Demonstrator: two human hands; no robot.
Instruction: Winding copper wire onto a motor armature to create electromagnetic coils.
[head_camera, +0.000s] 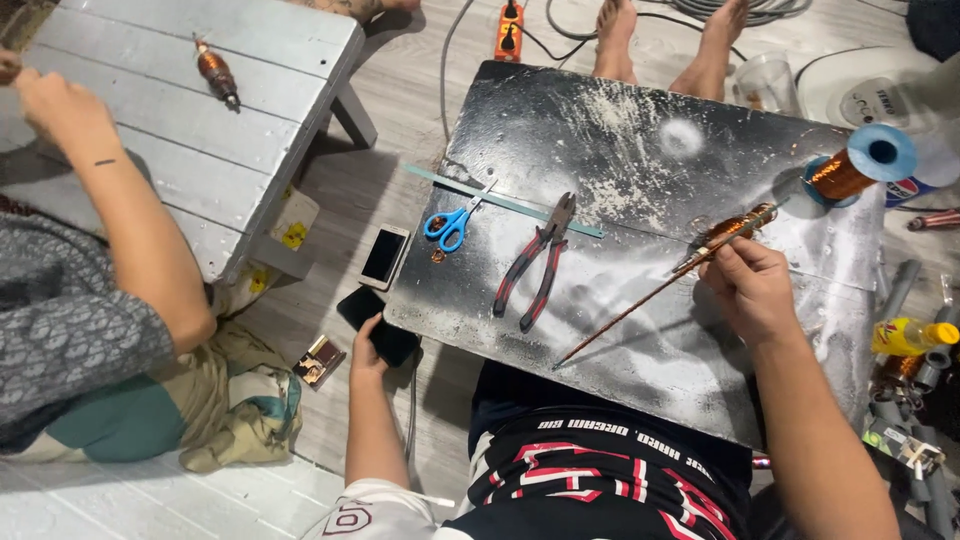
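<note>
My right hand (752, 288) holds a long thin rod wound with copper wire (722, 236) over the right side of a scuffed black board (600, 140) on my lap. The rod slants down to the left. A spool of copper wire with blue ends (858, 164) lies just beyond it. My left hand (366, 345) reaches down off the board's left edge and grips a black phone (378, 324) on the floor. Red-handled pliers (537, 262) and blue-handled scissors (454, 222) lie on the board.
A white phone (384, 255) lies on the floor beside the black one. Another person sits at left, an arm (140, 230) over a grey wooden table (250, 60) with a motor armature (216, 72). Someone's bare feet (668, 40), a power strip (509, 30), and grey pipe pieces (910, 400) surround the board.
</note>
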